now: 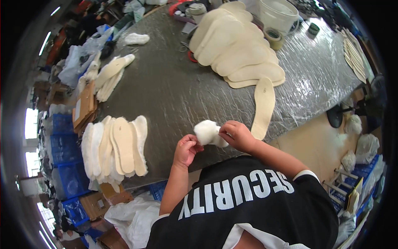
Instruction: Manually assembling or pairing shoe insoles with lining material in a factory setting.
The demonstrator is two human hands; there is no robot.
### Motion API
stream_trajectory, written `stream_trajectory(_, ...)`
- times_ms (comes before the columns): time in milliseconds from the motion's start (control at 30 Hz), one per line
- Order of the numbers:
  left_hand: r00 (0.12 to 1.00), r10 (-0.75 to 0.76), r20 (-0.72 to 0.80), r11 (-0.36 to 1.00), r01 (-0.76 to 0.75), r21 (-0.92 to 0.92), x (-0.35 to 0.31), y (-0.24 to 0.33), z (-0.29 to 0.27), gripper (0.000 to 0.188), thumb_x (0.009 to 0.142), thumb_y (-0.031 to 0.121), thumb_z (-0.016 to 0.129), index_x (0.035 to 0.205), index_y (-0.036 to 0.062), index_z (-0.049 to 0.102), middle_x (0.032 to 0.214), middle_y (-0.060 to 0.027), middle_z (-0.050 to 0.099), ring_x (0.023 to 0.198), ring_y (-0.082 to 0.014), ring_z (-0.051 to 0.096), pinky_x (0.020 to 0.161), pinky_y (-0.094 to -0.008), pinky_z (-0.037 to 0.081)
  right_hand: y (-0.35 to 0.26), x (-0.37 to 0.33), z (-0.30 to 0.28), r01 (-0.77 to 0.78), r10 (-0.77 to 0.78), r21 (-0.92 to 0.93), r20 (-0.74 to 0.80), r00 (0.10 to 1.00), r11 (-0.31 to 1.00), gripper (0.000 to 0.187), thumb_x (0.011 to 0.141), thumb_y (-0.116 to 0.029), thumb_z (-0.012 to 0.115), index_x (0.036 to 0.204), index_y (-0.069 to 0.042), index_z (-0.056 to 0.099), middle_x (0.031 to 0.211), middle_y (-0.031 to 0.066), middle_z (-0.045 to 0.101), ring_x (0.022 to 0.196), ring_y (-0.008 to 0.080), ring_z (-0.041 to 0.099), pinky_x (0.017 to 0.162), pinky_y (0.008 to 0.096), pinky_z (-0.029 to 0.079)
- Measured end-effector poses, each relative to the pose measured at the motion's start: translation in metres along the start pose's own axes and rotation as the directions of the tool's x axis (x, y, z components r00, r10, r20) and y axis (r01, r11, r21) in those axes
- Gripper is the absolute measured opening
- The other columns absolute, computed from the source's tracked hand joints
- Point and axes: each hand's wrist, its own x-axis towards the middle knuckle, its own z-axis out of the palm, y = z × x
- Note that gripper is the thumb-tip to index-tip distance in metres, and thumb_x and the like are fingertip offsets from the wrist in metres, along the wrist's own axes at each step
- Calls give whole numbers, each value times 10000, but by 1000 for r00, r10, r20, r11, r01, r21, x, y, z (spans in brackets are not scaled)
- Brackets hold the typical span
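Fluffy white piece (207, 132) lies between the person's two hands, on the near side of the cream insole pile (236, 45). The left hand (187, 150) pinches its left edge between thumb and fingers; the right hand (238, 135), fingers drawn together, grips its other end. Whether it touches the table (166, 91) I cannot tell.

One loose insole (264, 106) runs from the pile's near end down beside the right forearm. Well to the left of the pile, and nearer the person, stands a row of fleecy insoles (116, 147); a smaller bundle (111, 74) lies left of the pile, farther off.

As for containers, a translucent bucket (278, 17) is just right of the pile's far end, its contents hard to make out, with a tape roll (273, 36) in front. Far left of the pile, past the table edge, are blue crates (70, 178), contents too blurred to name. Below these, well nearer than the pile, come a cardboard box (93, 206) and a bulging white sack (132, 220).
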Motion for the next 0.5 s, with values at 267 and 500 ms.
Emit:
stream_trajectory(267,974,-142,-179,937,190,294,3,3,6,329,880,352,673,959,39,609,690,9,599,592,-77,560,534,-192,414,16,-12,31,312,-303,-170,77,950,935,398,748,-62,681,1098,-51,491,1200,202,492,1032,384,568,814,417,520)
stream_trajectory(500,958,-270,-96,958,278,77,2,8,6,212,878,174,673,1003,8,635,871,-46,664,662,-73,586,569,-204,455,-11,2,11,225,-197,-76,271,942,972,300,757,-8,633,1044,-46,553,1123,175,530,910,361,628,792,383,536)
